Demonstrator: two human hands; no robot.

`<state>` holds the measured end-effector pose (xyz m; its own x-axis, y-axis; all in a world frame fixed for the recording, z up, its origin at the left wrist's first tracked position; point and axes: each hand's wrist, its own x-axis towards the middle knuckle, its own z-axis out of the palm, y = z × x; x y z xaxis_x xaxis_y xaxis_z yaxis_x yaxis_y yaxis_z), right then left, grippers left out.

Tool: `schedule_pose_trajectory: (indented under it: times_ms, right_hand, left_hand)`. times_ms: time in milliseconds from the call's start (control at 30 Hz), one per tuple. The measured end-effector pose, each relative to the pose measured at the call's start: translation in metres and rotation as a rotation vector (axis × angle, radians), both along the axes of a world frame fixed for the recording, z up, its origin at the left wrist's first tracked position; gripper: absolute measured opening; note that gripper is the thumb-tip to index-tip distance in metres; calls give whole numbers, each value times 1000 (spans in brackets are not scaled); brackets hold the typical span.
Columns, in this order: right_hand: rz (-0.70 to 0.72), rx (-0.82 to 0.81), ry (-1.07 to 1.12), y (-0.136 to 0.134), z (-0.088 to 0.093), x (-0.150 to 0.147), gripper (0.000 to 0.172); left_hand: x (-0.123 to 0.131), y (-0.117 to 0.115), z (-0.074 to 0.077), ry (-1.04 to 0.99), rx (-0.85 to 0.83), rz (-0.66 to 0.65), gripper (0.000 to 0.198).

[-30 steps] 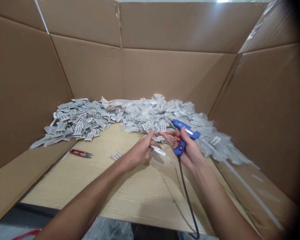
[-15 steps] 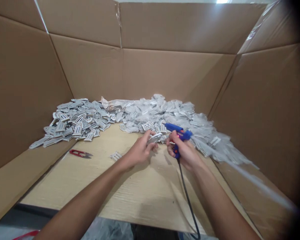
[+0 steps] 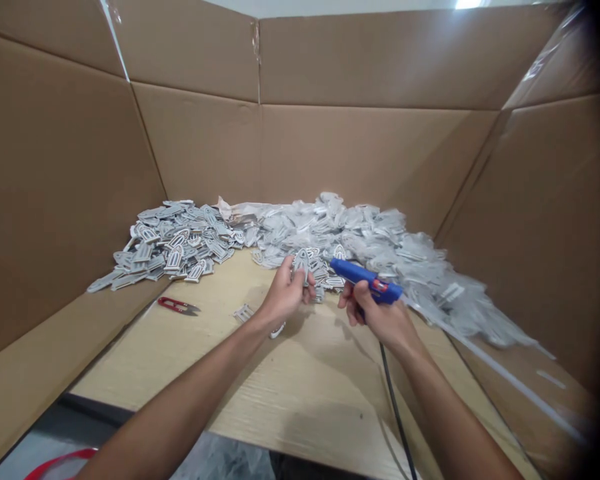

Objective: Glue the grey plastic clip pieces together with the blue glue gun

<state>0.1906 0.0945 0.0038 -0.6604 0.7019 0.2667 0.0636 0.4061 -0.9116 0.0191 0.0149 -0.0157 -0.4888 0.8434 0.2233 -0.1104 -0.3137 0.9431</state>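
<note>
Cardboard (image 3: 370,153) walls stand round three sides of a pale wood counter (image 3: 220,347). At the back lie two heaps: a bagged heap (image 3: 380,247) spreading right, and a loose heap (image 3: 175,247) of grey badges to the left. The right hand (image 3: 385,320) has its grip closed round a blue glue gun (image 3: 365,277), nozzle pointing left, just above the counter near the bagged heap. Its black cord (image 3: 393,393) trails toward the near edge. The left hand (image 3: 283,297) pinches one badge (image 3: 301,261) upright in a narrow grip, just beside the nozzle. Red snips (image 3: 177,305) lie well to the left.
</note>
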Motion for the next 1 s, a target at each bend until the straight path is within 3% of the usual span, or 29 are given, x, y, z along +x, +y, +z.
schedule_pose_trajectory:
  times_ms: [233,633,1000]
  right_hand:
    - [-29,278,-150,-5,-2,-2,59]
    - [-74,171,-89,-5,-2,-5,59]
    - [-112,272,-126,-5,-3,-5,51]
  left_hand:
    - [6,2,-4,-22,29,-70,18]
    - [5,0,-6,66,30,-121,9]
    - [9,-4,-3,152,4,-128,5]
